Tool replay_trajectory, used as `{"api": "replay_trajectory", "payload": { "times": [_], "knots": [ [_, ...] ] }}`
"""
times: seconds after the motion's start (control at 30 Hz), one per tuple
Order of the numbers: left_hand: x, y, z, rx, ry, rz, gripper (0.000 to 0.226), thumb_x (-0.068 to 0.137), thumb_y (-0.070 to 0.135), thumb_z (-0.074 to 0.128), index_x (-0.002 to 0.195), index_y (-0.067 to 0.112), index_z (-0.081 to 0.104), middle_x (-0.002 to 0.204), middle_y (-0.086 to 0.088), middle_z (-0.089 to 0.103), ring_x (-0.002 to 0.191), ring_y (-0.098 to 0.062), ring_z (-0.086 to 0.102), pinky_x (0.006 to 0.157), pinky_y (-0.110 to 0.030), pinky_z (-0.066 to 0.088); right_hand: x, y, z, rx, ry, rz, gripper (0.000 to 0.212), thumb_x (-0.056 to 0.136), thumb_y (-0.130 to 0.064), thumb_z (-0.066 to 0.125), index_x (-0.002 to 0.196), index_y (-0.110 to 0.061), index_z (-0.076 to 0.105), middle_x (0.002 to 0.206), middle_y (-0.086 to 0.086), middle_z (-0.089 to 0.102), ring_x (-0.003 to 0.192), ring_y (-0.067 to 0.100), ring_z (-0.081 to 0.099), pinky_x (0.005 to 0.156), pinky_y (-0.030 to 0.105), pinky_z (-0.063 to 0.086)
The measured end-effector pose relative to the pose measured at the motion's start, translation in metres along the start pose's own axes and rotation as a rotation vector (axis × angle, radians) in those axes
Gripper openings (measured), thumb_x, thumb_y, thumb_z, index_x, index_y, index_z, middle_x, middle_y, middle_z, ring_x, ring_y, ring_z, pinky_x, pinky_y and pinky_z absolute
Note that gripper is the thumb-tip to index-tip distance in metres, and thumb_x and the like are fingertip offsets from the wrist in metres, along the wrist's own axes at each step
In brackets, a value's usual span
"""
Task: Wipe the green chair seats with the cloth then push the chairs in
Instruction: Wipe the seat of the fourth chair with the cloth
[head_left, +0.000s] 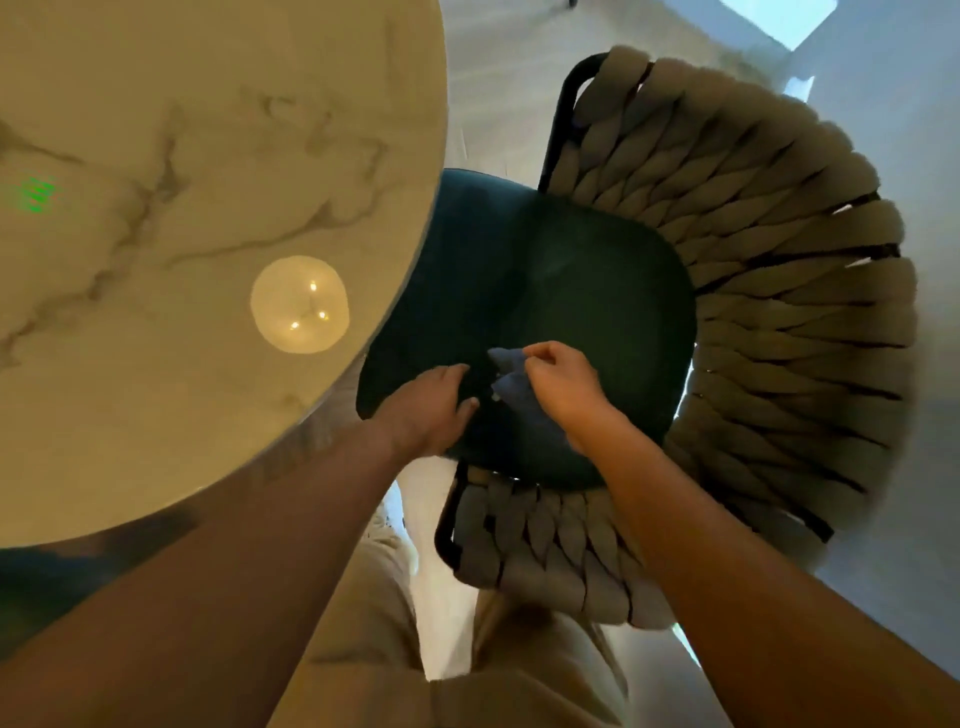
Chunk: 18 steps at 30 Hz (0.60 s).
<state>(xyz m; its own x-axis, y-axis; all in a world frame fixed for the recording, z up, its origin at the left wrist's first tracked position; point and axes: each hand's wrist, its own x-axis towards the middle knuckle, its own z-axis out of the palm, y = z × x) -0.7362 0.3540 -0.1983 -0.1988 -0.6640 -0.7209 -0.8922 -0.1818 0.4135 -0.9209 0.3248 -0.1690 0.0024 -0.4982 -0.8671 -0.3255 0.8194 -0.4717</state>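
A chair with a dark green seat and a curved back of thick woven beige rope stands right below me, its front edge tucked under the table. A small bluish-grey cloth lies bunched on the near part of the seat. My right hand pinches the cloth with curled fingers. My left hand rests flat on the seat just left of the cloth, fingers straight.
A round marble-look table fills the left, with a ceiling lamp reflected in its top. Pale floor lies beyond and right of the chair. My legs in beige trousers stand beside the chair's near arm.
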Motion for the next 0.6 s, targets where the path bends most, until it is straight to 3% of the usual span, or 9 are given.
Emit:
{"api": "replay_trajectory", "payload": {
  "times": [0.13,0.2,0.27,0.33,0.37,0.43,0.5,0.6],
  "knots": [
    [0.074,0.0,-0.003,-0.034,0.141,-0.009,0.06,0.102,0.044,0.051,0.155,0.024,0.031,0.163,0.0,0.031,0.152,-0.019,0.025,0.121,-0.041,0.028,0.095,-0.02,-0.014,-0.291,0.104,-0.091,0.021,0.093,-0.031,0.059,0.112,-0.036,0.067,0.112,-0.008,0.068,0.094,0.01,0.064,0.081,0.032,0.056],
    [0.11,0.0,-0.007,-0.017,0.232,-0.014,0.06,0.103,0.04,0.05,0.157,0.024,0.029,0.167,0.002,0.022,0.155,-0.015,0.013,0.125,-0.041,0.017,0.128,-0.045,-0.021,-0.324,0.113,-0.172,0.025,0.099,-0.027,0.052,0.119,-0.028,0.067,0.115,-0.005,0.066,0.101,0.014,0.062,0.087,0.033,0.052],
    [0.144,0.0,-0.011,0.012,0.337,-0.01,0.061,0.105,0.039,0.048,0.158,0.021,0.025,0.169,0.001,0.016,0.156,-0.015,0.006,0.125,-0.038,0.009,0.158,-0.072,-0.029,-0.311,0.147,-0.333,0.031,0.103,-0.021,0.046,0.129,-0.023,0.063,0.125,-0.003,0.062,0.112,0.012,0.057,0.092,0.026,0.047],
    [0.176,-0.006,-0.014,0.042,0.45,-0.016,0.063,0.105,0.039,0.046,0.16,0.018,0.021,0.169,-0.001,0.012,0.156,-0.017,0.003,0.125,-0.036,0.003,0.184,-0.092,-0.032,-0.357,0.182,-0.568,0.038,0.104,-0.017,0.045,0.14,-0.021,0.055,0.132,-0.005,0.058,0.113,0.004,0.051,0.087,0.007,0.04],
    [0.189,-0.01,-0.015,0.057,0.501,-0.027,0.064,0.105,0.039,0.045,0.16,0.017,0.019,0.17,-0.003,0.011,0.157,-0.018,0.002,0.126,-0.036,0.002,0.195,-0.099,-0.032,-0.405,0.181,-0.695,0.043,0.102,-0.015,0.047,0.145,-0.021,0.05,0.138,-0.004,0.056,0.119,0.003,0.05,0.091,0.003,0.035],
    [0.208,-0.019,-0.013,0.079,0.611,-0.043,0.066,0.106,0.038,0.043,0.161,0.013,0.018,0.17,-0.006,0.009,0.157,-0.021,0.001,0.128,-0.039,0.002,0.224,-0.101,-0.031,-0.509,0.128,-0.87,0.059,0.097,-0.014,0.054,0.153,-0.02,0.038,0.155,0.002,0.042,0.14,0.011,0.04,0.109,0.011,0.028],
    [0.217,-0.028,-0.005,0.087,0.692,-0.053,0.066,0.107,0.038,0.041,0.161,0.009,0.017,0.17,-0.009,0.009,0.157,-0.024,0.001,0.128,-0.043,0.005,0.251,-0.097,-0.03,-0.636,0.116,-0.954,0.071,0.094,-0.022,0.056,0.158,-0.019,0.027,0.165,0.008,0.023,0.151,0.022,0.024,0.122,0.031,0.022],
    [0.224,-0.043,0.014,0.2,0.727,-0.057,0.067,0.108,0.042,0.032,0.162,0.006,0.012,0.17,-0.012,0.004,0.157,-0.026,-0.001,0.128,-0.045,0.003,0.284,-0.088,-0.018,-0.725,0.2,-1.023,0.075,0.091,-0.029,0.051,0.159,-0.014,0.023,0.166,0.015,0.016,0.153,0.032,0.016,0.123,0.049,0.02]
  ]
}}
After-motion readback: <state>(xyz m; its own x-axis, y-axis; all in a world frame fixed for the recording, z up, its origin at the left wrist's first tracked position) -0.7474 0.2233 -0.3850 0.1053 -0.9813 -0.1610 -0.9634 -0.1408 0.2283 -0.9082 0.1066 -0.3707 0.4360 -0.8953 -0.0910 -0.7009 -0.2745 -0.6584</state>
